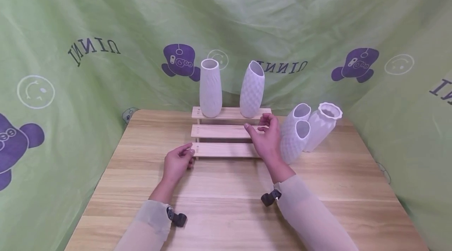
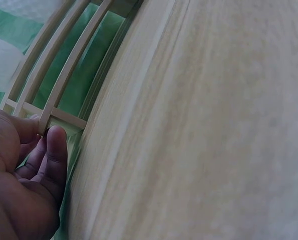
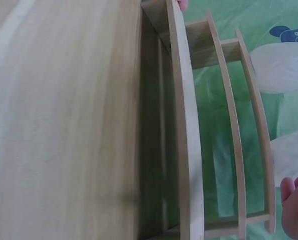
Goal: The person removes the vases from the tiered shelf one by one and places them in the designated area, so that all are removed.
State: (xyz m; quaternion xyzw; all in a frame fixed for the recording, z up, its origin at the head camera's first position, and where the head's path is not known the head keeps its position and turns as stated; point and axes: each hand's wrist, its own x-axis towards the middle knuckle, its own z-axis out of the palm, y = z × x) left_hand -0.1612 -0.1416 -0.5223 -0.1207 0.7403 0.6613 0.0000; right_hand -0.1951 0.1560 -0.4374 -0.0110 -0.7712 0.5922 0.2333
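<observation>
A three-tier wooden rack [image 1: 226, 150] stands on the table. My left hand [image 1: 177, 163] pinches the left end of its lowest board; in the left wrist view, the thumb and fingers [image 2: 57, 145] meet at that corner. Near the right end of the middle and top boards is my right hand [image 1: 267, 138], its thumb apart from loosely bent fingers and nothing held. Only part of the right hand [image 3: 296, 205] shows in the right wrist view. On the top board stand a ribbed white vase [image 1: 210, 90] and a white vase with a diamond pattern [image 1: 252, 91].
Right of the rack, close to my right hand, three more white vases stand together: a front textured vase [image 1: 293, 145], another vase [image 1: 298, 111] behind it, and a vase with a wavy rim [image 1: 322, 127]. A green printed cloth [image 1: 141, 19] hangs around the wooden table [image 1: 219, 204].
</observation>
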